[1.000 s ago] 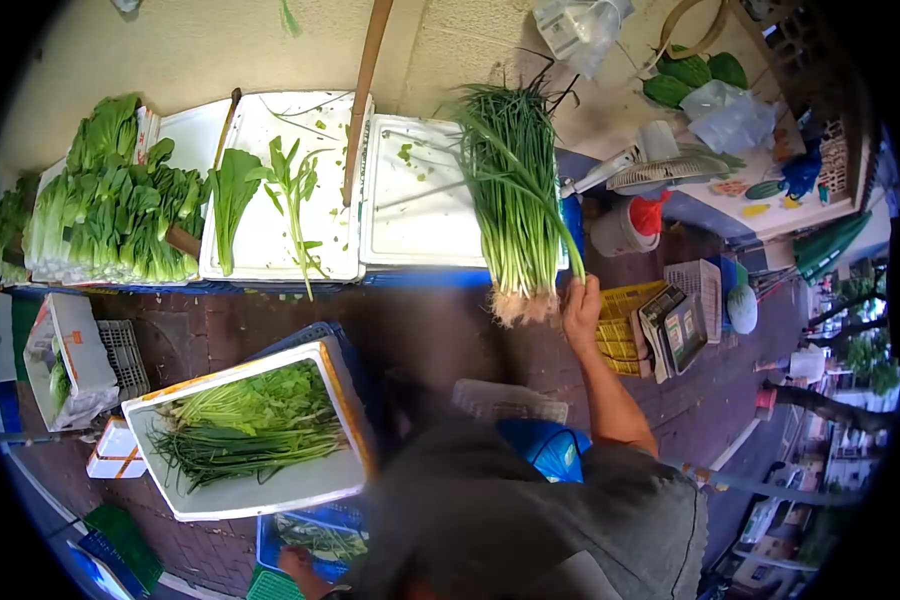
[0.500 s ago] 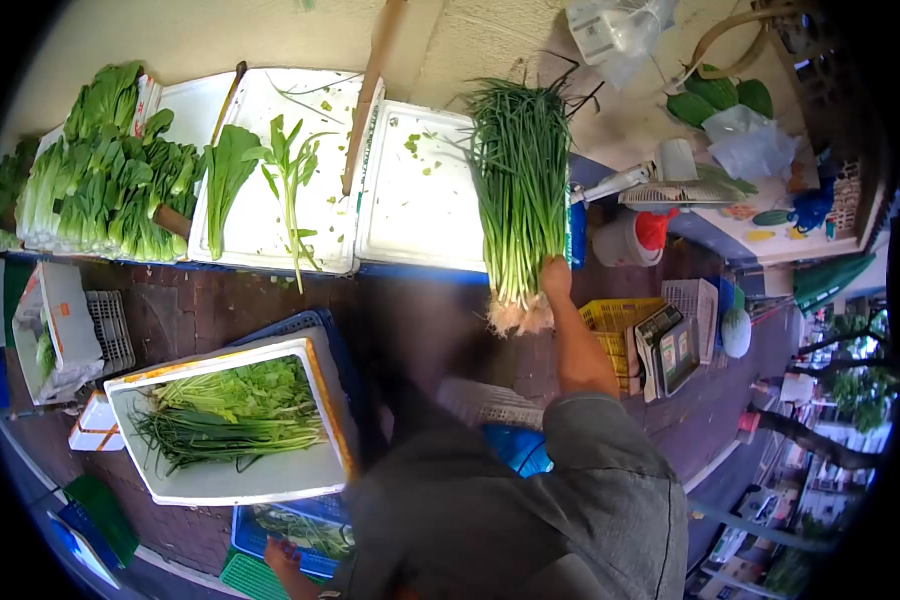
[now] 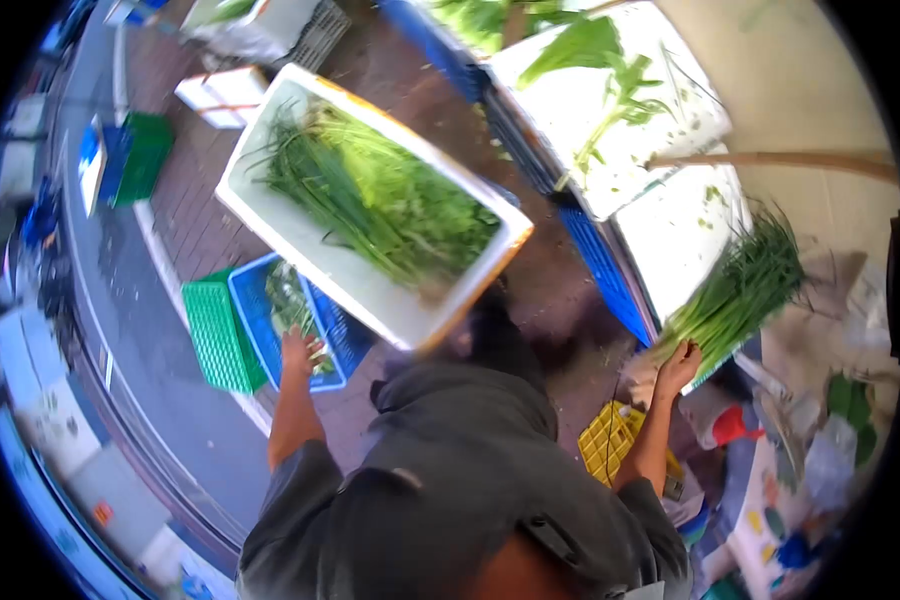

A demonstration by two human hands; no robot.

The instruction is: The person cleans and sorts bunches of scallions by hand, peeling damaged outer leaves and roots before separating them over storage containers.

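Note:
A thick bunch of spring onions [image 3: 738, 275] lies at the right, on the end of a white foam box [image 3: 660, 235]. My right hand [image 3: 678, 367] is at its pale root end, fingers curled round some of the stalks. Down at the left, my left hand [image 3: 302, 354] reaches over a blue crate [image 3: 253, 312] that holds some greens [image 3: 288, 300]. Its fingers are spread, with nothing visible in them. Between my hands stands a deep white foam box [image 3: 410, 318] with leafy herbs [image 3: 410, 205] and long dark green stalks [image 3: 315, 185] inside.
A green crate [image 3: 210, 330] adjoins the blue one by the kerb. Loose leafy stems [image 3: 620, 105] lie in another foam box at the upper right, beside a wooden stick [image 3: 780, 161]. A yellow crate [image 3: 605, 440] sits below my right arm. A road runs along the left.
My view has swung left and down toward the blue crate. My left hand has come further over that crate. My right hand stays at the root end of the spring onions.

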